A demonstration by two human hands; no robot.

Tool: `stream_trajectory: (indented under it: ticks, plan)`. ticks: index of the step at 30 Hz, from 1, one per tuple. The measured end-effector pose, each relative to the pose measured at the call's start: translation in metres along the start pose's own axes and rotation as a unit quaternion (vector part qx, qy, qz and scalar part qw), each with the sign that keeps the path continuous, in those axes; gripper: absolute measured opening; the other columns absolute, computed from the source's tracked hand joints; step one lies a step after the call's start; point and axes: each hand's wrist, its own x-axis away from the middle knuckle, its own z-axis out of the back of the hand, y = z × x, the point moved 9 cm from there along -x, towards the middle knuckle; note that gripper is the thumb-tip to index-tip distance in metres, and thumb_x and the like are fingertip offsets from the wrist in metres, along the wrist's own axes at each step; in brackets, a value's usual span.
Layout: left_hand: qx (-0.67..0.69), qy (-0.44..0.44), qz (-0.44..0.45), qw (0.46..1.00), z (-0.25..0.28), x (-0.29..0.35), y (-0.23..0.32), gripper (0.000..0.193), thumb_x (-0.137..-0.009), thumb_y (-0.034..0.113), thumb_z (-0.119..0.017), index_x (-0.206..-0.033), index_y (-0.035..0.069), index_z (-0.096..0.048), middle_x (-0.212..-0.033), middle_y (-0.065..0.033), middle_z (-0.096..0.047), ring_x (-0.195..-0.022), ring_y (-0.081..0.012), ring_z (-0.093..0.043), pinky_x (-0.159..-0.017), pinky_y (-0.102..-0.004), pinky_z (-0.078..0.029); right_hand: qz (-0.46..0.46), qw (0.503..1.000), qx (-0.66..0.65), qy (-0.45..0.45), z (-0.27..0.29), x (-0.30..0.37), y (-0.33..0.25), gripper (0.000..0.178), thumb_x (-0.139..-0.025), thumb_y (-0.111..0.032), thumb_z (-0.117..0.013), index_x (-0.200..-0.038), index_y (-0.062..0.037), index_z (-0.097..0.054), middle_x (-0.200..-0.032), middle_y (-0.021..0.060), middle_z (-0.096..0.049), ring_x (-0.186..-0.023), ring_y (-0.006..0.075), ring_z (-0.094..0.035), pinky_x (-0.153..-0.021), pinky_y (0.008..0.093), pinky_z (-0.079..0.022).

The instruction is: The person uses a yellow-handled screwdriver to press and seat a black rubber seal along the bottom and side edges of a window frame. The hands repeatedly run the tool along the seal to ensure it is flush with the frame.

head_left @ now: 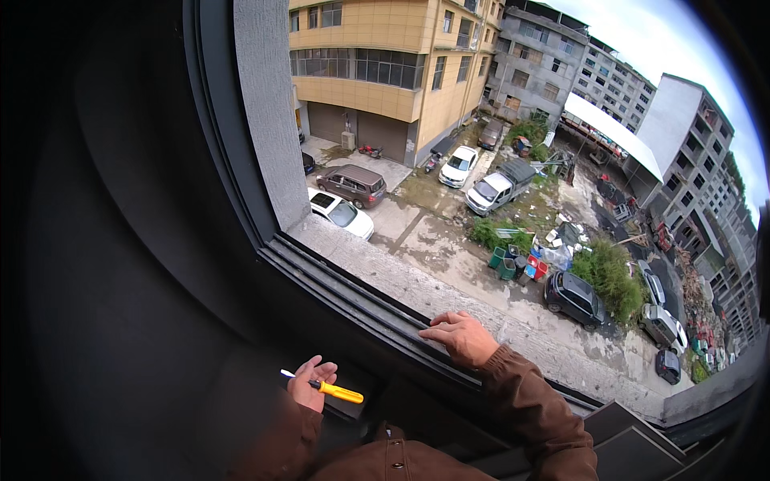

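In my left hand (305, 389), held low near my body, lies a screwdriver with a yellow handle (342, 393); my fingers are curled round its dark neck. A small white and blue end pokes out on the other side of that hand, too small to name. My right hand (463, 340) reaches over the dark metal window frame (353, 309), its fingers stretched to the left and resting at the frame's track. Nothing shows between those fingers, though their undersides are hidden.
Beyond the frame runs a rough concrete sill (385, 276), with a grey wall edge (269, 104) at the left. Far below lies a yard with parked cars (573, 297), bins (505, 266) and buildings. Dark panels (634, 449) stand at the lower right.
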Motion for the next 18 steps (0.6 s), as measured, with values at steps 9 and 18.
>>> stream_trajectory:
  ticks: [9,18]
  plan:
    - [-0.009,0.224,0.040,0.974,0.194,0.011,-0.029,0.036,-0.101,0.025,-0.048,-0.129,0.003,-0.054,-0.114,-0.0167,-0.066,-0.103,-0.0271,-0.066,-0.088,-0.0380,-0.052,0.065,0.988,0.116,-0.073,-0.015,0.017,-0.008,0.039,-0.086,-0.010,-0.056,-0.125,-0.0112,-0.059,-0.123,0.0030,-0.065,-0.129,0.0311,-0.050,-0.100,0.0434,-0.041]
    - [0.045,0.289,0.036,0.956,0.292,0.079,-0.060,0.037,-0.101,0.027,-0.045,-0.131,0.005,-0.052,-0.118,-0.0146,-0.065,-0.106,-0.0267,-0.064,-0.092,-0.0407,-0.049,0.095,0.981,0.105,-0.134,-0.001,0.019,0.007,0.044,-0.074,-0.020,-0.072,-0.118,-0.0186,-0.067,-0.128,-0.0029,-0.059,-0.127,0.0255,-0.048,-0.098,0.0427,-0.040]
